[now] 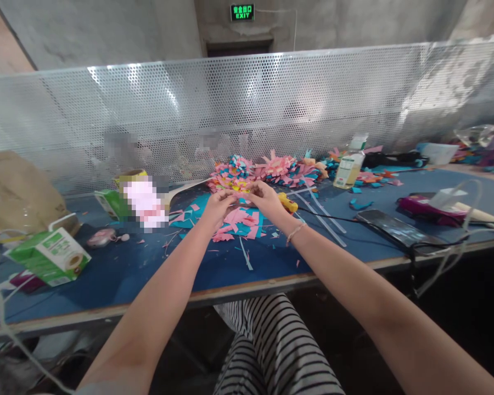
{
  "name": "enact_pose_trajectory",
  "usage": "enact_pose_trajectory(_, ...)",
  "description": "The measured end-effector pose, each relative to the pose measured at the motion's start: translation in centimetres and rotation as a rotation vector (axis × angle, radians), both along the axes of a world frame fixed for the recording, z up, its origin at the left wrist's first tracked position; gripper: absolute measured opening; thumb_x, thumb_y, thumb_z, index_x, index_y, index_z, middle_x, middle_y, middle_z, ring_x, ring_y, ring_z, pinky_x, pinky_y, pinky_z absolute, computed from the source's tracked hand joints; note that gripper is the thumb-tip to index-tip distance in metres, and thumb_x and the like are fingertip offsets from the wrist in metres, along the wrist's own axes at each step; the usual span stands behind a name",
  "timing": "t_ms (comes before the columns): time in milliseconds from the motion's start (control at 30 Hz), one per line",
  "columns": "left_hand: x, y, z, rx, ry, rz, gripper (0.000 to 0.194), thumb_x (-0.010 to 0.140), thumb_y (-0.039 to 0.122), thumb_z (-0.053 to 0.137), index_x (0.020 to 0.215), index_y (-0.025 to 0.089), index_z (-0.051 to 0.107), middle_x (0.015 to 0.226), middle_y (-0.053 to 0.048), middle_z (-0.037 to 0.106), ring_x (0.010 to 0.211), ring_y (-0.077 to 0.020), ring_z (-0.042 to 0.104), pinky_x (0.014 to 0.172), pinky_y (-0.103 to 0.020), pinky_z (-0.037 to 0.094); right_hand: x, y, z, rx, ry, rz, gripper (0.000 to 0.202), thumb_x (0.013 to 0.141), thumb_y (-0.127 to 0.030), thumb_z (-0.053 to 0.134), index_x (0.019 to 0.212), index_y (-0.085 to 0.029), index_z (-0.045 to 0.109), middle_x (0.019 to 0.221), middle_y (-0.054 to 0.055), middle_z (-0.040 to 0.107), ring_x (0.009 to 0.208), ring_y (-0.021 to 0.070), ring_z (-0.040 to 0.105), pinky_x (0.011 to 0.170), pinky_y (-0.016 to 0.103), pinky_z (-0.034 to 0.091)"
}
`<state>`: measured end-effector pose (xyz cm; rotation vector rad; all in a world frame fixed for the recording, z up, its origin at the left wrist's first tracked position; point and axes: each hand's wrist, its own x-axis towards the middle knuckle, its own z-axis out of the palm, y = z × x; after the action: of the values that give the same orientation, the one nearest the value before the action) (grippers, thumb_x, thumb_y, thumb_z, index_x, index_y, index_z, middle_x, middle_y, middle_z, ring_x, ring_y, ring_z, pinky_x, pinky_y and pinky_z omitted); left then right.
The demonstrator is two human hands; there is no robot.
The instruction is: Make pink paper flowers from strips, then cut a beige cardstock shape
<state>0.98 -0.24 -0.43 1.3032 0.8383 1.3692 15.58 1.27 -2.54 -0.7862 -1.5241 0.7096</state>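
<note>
My left hand (222, 204) and my right hand (266, 198) meet over the blue table, fingertips pinched close together. Between them is a small pink piece (242, 195), like a fringed strip; whether it is paper or felt I cannot tell. Right below lie loose cut pink pieces (239, 220) on a blue sheet (197, 215). Behind my hands rises a heap of fringed pink, blue and yellow flowers (278, 166). A yellow-handled tool (287, 202) with a black cord lies beside my right hand, partly hidden by it.
Clear strips (323, 216), a phone (399, 230) and a maroon pouch (432, 211) lie to the right. A bottle (349, 164) stands behind them. On the left are a green carton (51, 257), a brown bag (20, 192) and a lit screen (143, 200). A perforated metal panel (181, 109) closes the back.
</note>
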Motion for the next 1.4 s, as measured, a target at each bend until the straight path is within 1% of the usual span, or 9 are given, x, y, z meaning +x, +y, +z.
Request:
enact_pose_trajectory(133, -0.20, 0.32, -0.14, -0.044, -0.079, 0.029, 0.014, 0.054, 0.012, 0.066, 0.063, 0.015, 0.056, 0.060, 0.002, 0.057, 0.059, -0.0081, 0.055, 0.072, -0.028, 0.047, 0.14, 0.37, -0.18, 0.013, -0.004, -0.027, 0.022, 0.067, -0.037, 0.058, 0.079, -0.020, 0.051, 0.067, -0.002, 0.050, 0.062, 0.0114, 0.048, 0.058, 0.026, 0.044)
enact_pose_trajectory(267, -0.21, 0.14, 0.00, -0.064, -0.077, 0.030, 0.016, 0.052, 0.012, 0.068, 0.064, 0.015, 0.056, 0.059, 0.001, 0.059, 0.059, -0.0090, 0.056, 0.070, -0.028, 0.048, 0.18, 0.66, -0.33, 0.006, 0.001, -0.019, 0.021, 0.068, -0.036, 0.058, 0.069, -0.020, 0.045, 0.062, -0.003, 0.047, 0.057, 0.0105, 0.046, 0.055, 0.025, 0.043)
enact_pose_trajectory(400, -0.14, -0.03, 0.15, -0.070, -0.045, 0.043, 0.017, 0.051, 0.013, 0.069, 0.062, 0.015, 0.056, 0.059, 0.000, 0.060, 0.057, -0.0092, 0.056, 0.063, -0.026, 0.047, 0.06, 0.41, -0.16, -0.041, 0.071, 0.012, 0.023, 0.070, -0.040, 0.056, 0.074, -0.020, 0.045, 0.062, -0.004, 0.047, 0.058, 0.0104, 0.049, 0.053, 0.024, 0.044)
enact_pose_trajectory(500, -0.20, 0.15, 0.06, -0.054, -0.006, 0.054, 0.018, 0.050, 0.015, 0.071, 0.062, 0.015, 0.057, 0.061, 0.000, 0.060, 0.057, -0.0091, 0.055, 0.058, -0.023, 0.044, 0.04, 0.24, -0.03, -0.028, 0.076, 0.004, 0.024, 0.071, -0.041, 0.056, 0.080, -0.020, 0.048, 0.065, -0.004, 0.049, 0.059, 0.0104, 0.050, 0.054, 0.024, 0.044)
enact_pose_trajectory(600, -0.34, 0.38, -0.12, -0.046, 0.026, 0.062, 0.020, 0.050, 0.017, 0.072, 0.065, 0.016, 0.059, 0.060, 0.001, 0.059, 0.056, -0.0088, 0.054, 0.056, -0.022, 0.042, 0.10, 0.22, 0.02, 0.009, 0.051, -0.010, 0.021, 0.070, -0.039, 0.056, 0.075, -0.020, 0.048, 0.062, -0.004, 0.047, 0.057, 0.0098, 0.048, 0.054, 0.024, 0.044)
enact_pose_trajectory(800, -0.39, 0.38, -0.27, -0.027, 0.085, 0.017, 0.026, 0.051, 0.016, 0.071, 0.075, 0.016, 0.062, 0.066, -0.001, 0.061, 0.062, -0.0120, 0.058, 0.061, -0.026, 0.044, 0.07, 0.16, 0.02, -0.040, 0.078, 0.008, 0.021, 0.068, -0.038, 0.057, 0.071, -0.020, 0.047, 0.058, -0.005, 0.048, 0.053, 0.0098, 0.048, 0.054, 0.025, 0.045)
enact_pose_trajectory(933, -0.25, 0.30, -0.27, 0.011, 0.125, 0.046, 0.024, 0.054, 0.021, 0.073, 0.074, 0.016, 0.061, 0.071, -0.002, 0.061, 0.066, -0.0129, 0.058, 0.064, -0.027, 0.044, -0.03, -0.01, 0.08, -0.074, 0.090, 0.029, 0.023, 0.066, -0.040, 0.058, 0.067, -0.020, 0.047, 0.057, -0.003, 0.051, 0.053, 0.0107, 0.051, 0.055, 0.027, 0.046)
enact_pose_trajectory(1100, -0.19, -0.02, -0.14, 0.080, 0.158, 0.070, 0.025, 0.057, 0.028, 0.074, 0.074, 0.016, 0.061, 0.066, 0.000, 0.058, 0.064, -0.0111, 0.055, 0.062, -0.025, 0.044, -0.15, -0.23, 0.15, -0.097, 0.105, 0.076, 0.024, 0.065, -0.040, 0.060, 0.066, -0.020, 0.048, 0.056, -0.003, 0.052, 0.051, 0.0112, 0.052, 0.053, 0.028, 0.047)
enact_pose_trajectory(1400, -0.20, -0.01, -0.24, 0.089, 0.126, 0.060, 0.028, 0.054, 0.019, 0.072, 0.078, 0.016, 0.059, 0.071, 0.001, 0.056, 0.065, -0.0108, 0.054, 0.064, -0.026, 0.044, -0.18, 0.06, -0.01, -0.127, 0.111, 0.117, 0.022, 0.065, -0.037, 0.061, 0.069, -0.021, 0.047, 0.056, -0.004, 0.053, 0.050, 0.0112, 0.053, 0.054, 0.029, 0.049)
